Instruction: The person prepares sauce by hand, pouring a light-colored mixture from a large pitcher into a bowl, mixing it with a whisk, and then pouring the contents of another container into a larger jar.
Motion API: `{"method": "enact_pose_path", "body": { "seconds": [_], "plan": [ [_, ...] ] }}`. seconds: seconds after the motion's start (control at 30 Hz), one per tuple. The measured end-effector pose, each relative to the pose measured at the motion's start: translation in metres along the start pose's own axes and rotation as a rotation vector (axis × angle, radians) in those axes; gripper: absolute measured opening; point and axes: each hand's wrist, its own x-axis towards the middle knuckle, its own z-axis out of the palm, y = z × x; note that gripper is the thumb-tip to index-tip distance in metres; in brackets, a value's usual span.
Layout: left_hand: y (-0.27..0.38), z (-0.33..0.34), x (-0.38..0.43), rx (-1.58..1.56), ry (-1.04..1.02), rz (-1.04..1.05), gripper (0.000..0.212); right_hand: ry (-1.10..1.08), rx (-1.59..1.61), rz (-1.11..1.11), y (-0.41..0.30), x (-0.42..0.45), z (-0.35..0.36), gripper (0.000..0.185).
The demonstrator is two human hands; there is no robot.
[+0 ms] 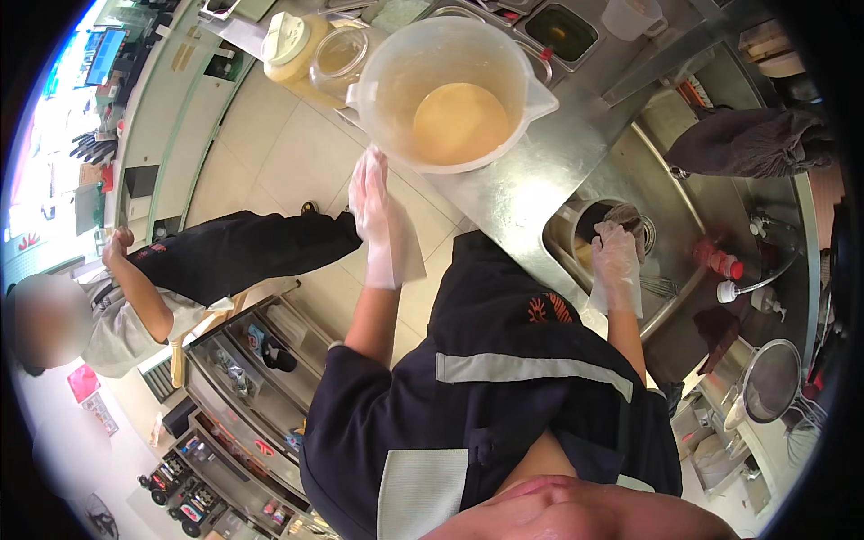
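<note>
My left hand (373, 202), in a clear plastic glove, is beside the lower left of a large translucent plastic pitcher (388, 74). Its fingers lie close together; whether they touch the pitcher cannot be made out. Pale tan liquid (462, 125) covers the pitcher's bottom. Over the sink basin, my gloved right hand (615, 253) grips a grey-brown cloth (628, 219) at a round, light-rimmed container (582, 219) with a dark inside. My fingers partly hide the cloth and container. A wire whisk (658, 286) lies to the right of this hand.
The pitcher stands on a steel counter (540, 172), beside a lidded jar (287, 50) and a clear jar (341, 57). Metal pans (563, 30) line the back. A red-capped bottle (719, 260), faucet and mesh strainer (773, 381) are right. Another person (135, 317) stands left.
</note>
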Motion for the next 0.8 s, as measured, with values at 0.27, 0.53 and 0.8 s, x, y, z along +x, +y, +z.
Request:
{"method": "enact_pose_path", "body": {
  "seconds": [0.27, 0.53, 0.8],
  "plan": [
    [-0.053, 0.031, 0.075, 0.428, -0.251, 0.270, 0.031, -0.003, 0.012, 0.103, -0.019, -0.011, -0.028, 0.032],
    [-0.060, 0.037, 0.087, 0.186, -0.361, 0.106, 0.037, 0.006, -0.046, 0.296, -0.007, -0.071, 0.011, 0.037],
    [-0.065, 0.056, 0.059, 0.019, -0.522, -0.015, 0.043, -0.039, -0.069, 0.393, -0.021, -0.069, -0.015, 0.031]
  ]
}}
